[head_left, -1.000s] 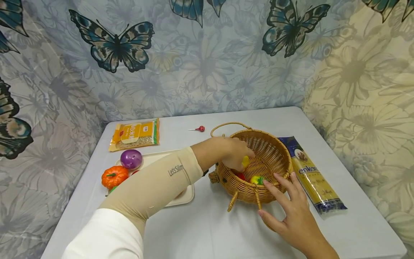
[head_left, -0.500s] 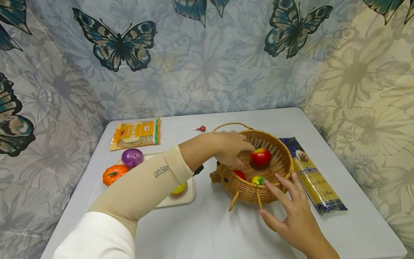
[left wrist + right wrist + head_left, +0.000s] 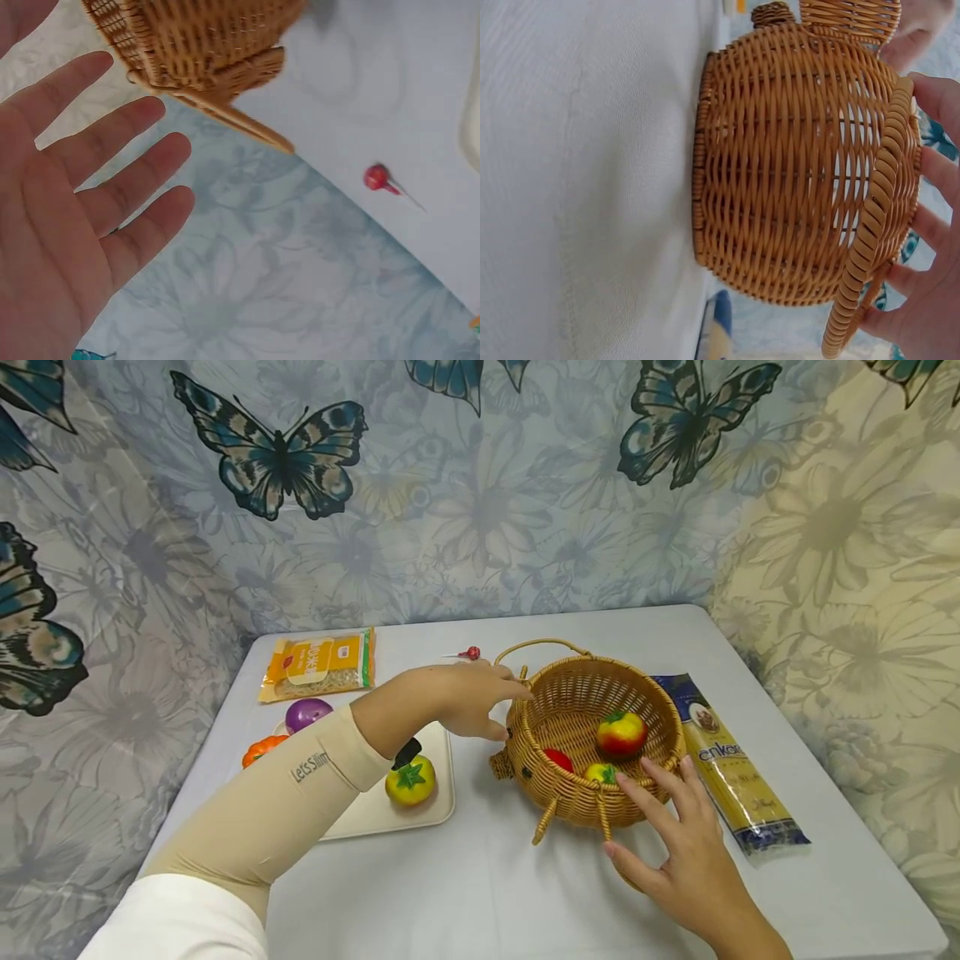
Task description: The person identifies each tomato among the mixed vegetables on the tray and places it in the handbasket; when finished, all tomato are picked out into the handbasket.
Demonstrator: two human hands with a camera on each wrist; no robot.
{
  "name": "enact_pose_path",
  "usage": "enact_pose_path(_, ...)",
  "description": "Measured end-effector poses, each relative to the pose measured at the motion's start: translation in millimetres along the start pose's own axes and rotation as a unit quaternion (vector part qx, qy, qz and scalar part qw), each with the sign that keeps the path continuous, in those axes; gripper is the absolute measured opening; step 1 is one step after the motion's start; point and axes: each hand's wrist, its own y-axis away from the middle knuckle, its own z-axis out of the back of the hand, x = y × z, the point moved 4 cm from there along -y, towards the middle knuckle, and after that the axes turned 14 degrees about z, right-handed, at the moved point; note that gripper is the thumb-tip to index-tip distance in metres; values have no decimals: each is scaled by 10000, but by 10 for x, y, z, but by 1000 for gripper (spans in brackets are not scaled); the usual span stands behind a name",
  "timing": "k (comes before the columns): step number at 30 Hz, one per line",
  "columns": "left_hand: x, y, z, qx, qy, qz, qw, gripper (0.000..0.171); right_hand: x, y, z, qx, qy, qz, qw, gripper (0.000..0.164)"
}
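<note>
My left hand [image 3: 476, 700] hovers over the left rim of the wicker basket [image 3: 555, 806], its fingers spread and holding nothing; its palm [image 3: 45, 240] shows bare in the left wrist view. My right hand [image 3: 678, 860] rests its fingertips on the basket's front right rim, near a wicker handle [image 3: 870, 217], fingers loosely extended. Inside the basket lie a red-and-yellow toy apple [image 3: 622, 734], a partly hidden red piece [image 3: 558, 760] and a small yellow piece with a green top [image 3: 601, 773]. A yellow-green toy fruit with a leafy top [image 3: 411, 782] sits on the cream tray [image 3: 442, 802].
A purple toy vegetable [image 3: 307, 714] and an orange toy pumpkin [image 3: 262, 750] lie left, partly behind my forearm. At the back are a yellow grain bag [image 3: 318, 666] and a red lollipop [image 3: 471, 652]. A blue-and-yellow pasta packet [image 3: 723, 760] lies right of the basket.
My left hand let the apple go in the basket and moved left, out over the rim. The apple rolled slightly, its green top now showing. My right hand stayed at the rim.
</note>
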Motion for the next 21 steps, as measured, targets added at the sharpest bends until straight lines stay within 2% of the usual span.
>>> enact_pose_path(8, 224, 35, -302, 332, 97, 341, 9988, 63, -7, 5, 3, -3, -13, -10, 10000, 78)
enact_pose_path(21, 471, 153, -746, 796, 403, 736, 9933, 62, -8, 9, -6, 35, 19, -30, 10000, 79)
